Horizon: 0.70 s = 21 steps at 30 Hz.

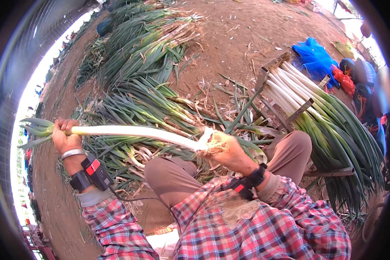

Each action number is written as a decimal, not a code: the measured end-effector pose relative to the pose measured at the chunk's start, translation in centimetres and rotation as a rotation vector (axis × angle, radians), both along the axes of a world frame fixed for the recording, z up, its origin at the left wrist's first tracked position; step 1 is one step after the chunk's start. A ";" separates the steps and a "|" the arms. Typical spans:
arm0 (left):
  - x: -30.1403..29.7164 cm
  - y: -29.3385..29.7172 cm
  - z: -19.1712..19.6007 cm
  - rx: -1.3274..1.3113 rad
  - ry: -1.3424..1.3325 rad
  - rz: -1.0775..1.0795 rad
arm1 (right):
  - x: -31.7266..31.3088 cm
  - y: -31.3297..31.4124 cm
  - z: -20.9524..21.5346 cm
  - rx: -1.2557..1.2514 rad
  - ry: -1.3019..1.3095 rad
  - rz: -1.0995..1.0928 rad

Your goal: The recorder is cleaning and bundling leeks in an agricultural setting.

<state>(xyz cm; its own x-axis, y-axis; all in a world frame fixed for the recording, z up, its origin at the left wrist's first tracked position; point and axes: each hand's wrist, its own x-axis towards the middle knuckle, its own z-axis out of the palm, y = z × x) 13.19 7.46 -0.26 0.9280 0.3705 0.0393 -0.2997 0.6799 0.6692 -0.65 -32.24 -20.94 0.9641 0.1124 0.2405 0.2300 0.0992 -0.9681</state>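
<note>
A long green onion (134,131) stretches across in front of my knees, its white stalk bowed slightly. My left hand (66,138) is closed round it just below the green leaves, which stick out past the fist. At the other end my right hand (236,155) grips the rooty base, where a loose strip of white outer skin (206,138) bunches beside the roots. Fingers of the right hand are partly hidden behind its back. Under the stalk lies a pile of unpeeled green onions (147,106) on the ground.
To my right a metal rack (300,110) carries a thick bundle of clean white-stalked green onions (316,102), leaves hanging off the right. Bigger heaps of green onions (134,47) lie at the far left. Blue mesh sacks (312,58) and a red bag (343,80) sit beyond the rack.
</note>
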 end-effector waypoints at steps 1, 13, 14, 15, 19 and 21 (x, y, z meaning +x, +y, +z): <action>-0.5 1.3 -0.4 0.001 0.007 0.011 | -0.6 -1.6 1.0 -0.311 0.065 -0.120; 0.1 5.8 -2.7 -0.070 0.153 0.077 | -2.6 -2.4 4.3 0.028 0.329 0.605; 0.0 7.0 -3.2 0.010 0.172 0.109 | -3.1 -3.4 4.1 -0.199 0.287 0.569; -0.3 8.2 -3.7 0.067 0.170 0.212 | -4.0 -4.3 4.2 -0.251 0.240 0.570; -4.0 20.5 -0.5 0.024 0.144 0.225 | -6.3 -9.0 4.8 -0.203 0.490 0.608; -2.2 16.6 -2.1 0.086 0.130 0.280 | -5.2 -10.0 3.1 -0.524 0.373 0.439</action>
<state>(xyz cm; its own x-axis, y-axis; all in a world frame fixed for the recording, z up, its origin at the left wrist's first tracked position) 11.00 24.06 -2.40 0.7897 0.6128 -0.0304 -0.3759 0.5223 0.7654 -5.88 -42.26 -17.89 0.8120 0.5117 -0.2807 -0.0744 -0.3862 -0.9194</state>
